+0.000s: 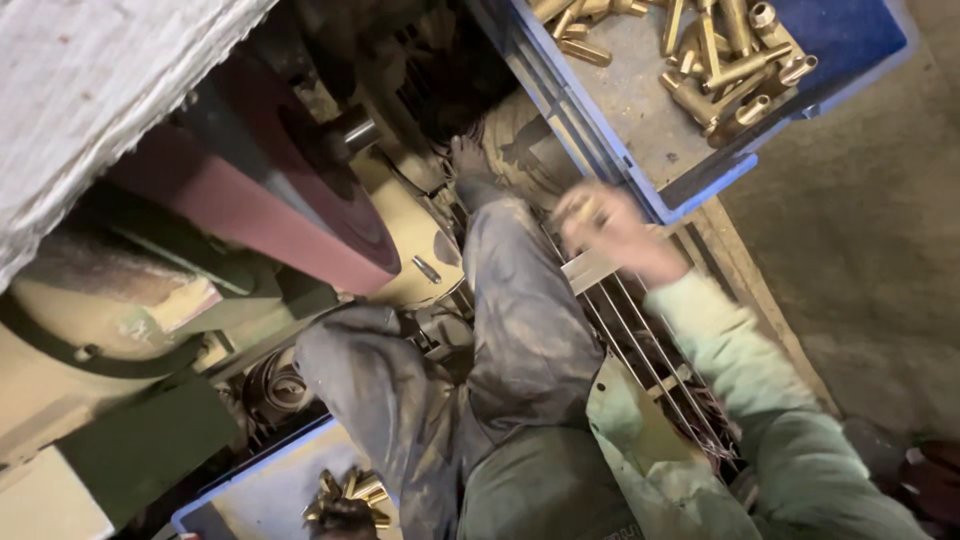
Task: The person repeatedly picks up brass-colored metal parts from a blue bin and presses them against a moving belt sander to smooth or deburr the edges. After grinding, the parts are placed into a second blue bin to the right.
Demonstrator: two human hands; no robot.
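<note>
Brass part (585, 212): small, yellow, blurred; clasped in the right hand (610, 230) above the metal grille (640, 330).
Left hand (345, 515): dark, low in view, on brass pieces (355, 490) in the near blue crate (250, 480); grip unclear.
Far blue crate (700, 185): holds loose brass tubes (720, 60).
Sanding belt (260, 210): reddish, left.

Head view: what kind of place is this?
Likely a metal-finishing workshop: a belt grinder with a dark red abrasive belt, blue crates of brass fittings, and the blurred right hand apparently holding one piece.
</note>
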